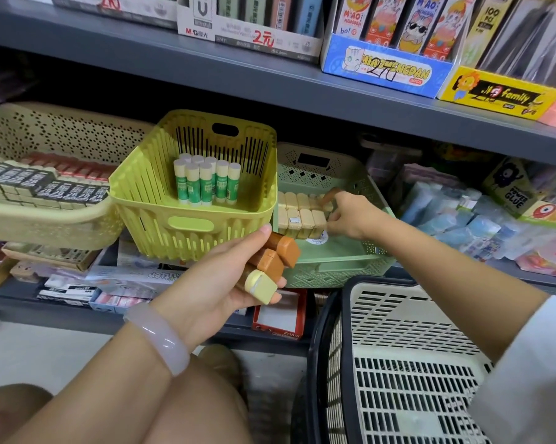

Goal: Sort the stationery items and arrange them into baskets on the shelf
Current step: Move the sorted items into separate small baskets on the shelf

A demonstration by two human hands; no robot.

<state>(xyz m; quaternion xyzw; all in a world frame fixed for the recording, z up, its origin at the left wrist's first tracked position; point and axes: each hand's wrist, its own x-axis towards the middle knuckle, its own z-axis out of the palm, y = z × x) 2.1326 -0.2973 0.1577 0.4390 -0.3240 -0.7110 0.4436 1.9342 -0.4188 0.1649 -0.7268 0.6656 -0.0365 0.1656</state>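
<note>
My left hand [220,285] grips three small block-shaped items, two brown [272,254] and one cream [260,285], in front of the shelf. My right hand [350,216] reaches into the pale green basket [334,270] and pinches a brown-topped item [329,196] at the end of rows of cream blocks [302,216]. Between the hands' reach, a lime green basket [193,222] holds several upright green-and-white glue sticks [206,184].
A cream perforated basket [46,225] at left holds stacked erasers. A large cream and black basket [398,363] stands at lower right. Packets of glue fill the shelf at right [510,200]. Boxes line the upper shelf [382,72]. My knees are at the bottom.
</note>
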